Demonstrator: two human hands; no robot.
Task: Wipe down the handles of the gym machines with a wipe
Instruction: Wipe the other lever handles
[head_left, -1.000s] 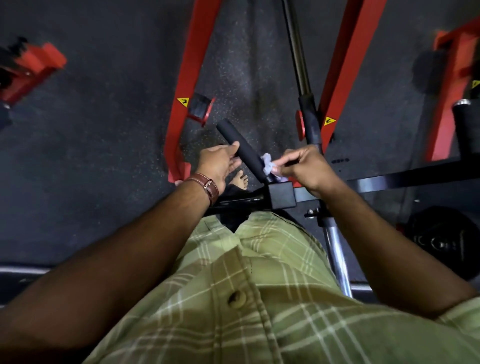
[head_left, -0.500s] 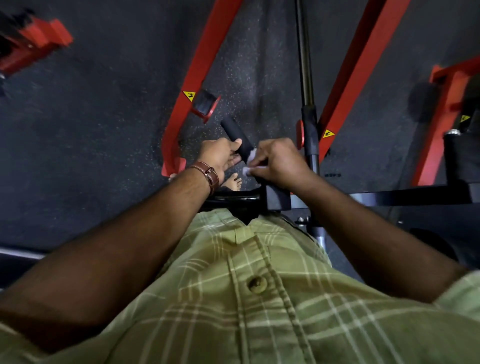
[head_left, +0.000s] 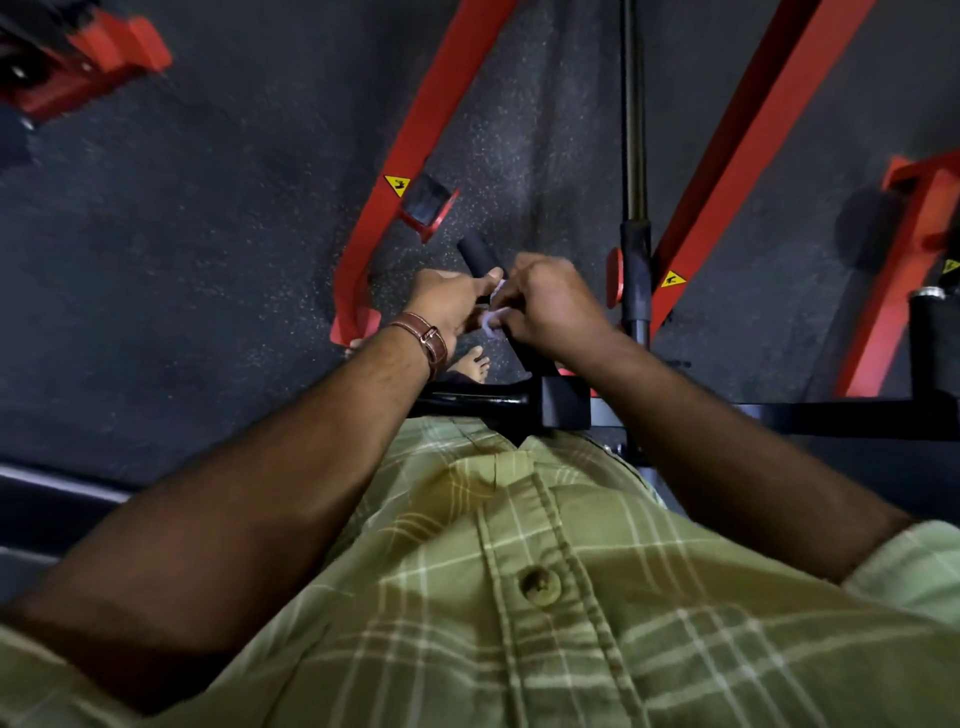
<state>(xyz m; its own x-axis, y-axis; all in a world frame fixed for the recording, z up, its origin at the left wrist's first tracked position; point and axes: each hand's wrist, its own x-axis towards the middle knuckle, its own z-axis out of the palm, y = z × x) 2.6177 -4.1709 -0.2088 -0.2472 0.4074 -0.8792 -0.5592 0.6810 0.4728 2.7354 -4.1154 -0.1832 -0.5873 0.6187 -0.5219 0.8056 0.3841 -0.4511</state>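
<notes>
A black foam-covered handle (head_left: 475, 253) sticks up and away from a black crossbar (head_left: 566, 408) at my waist. My right hand (head_left: 550, 306) is wrapped round the handle's middle, holding a small white wipe (head_left: 492, 319) against it; only a scrap of the wipe shows beside the fingers. My left hand (head_left: 447, 306), with a brown leather watch strap at the wrist, rests against the left side of the handle, its fingers fairly straight and touching the wipe's edge. Only the handle's tip shows above both hands.
Red frame beams (head_left: 415, 156) slant up on both sides of the handle. A vertical steel bar with a black sleeve (head_left: 635, 270) stands just right of my right hand. Another black padded grip (head_left: 932, 343) is at the far right. The floor is dark speckled rubber.
My right hand has slid up the handle from its base toward the tip with the wipe. My left hand stayed alongside the handle, now touching the wipe.
</notes>
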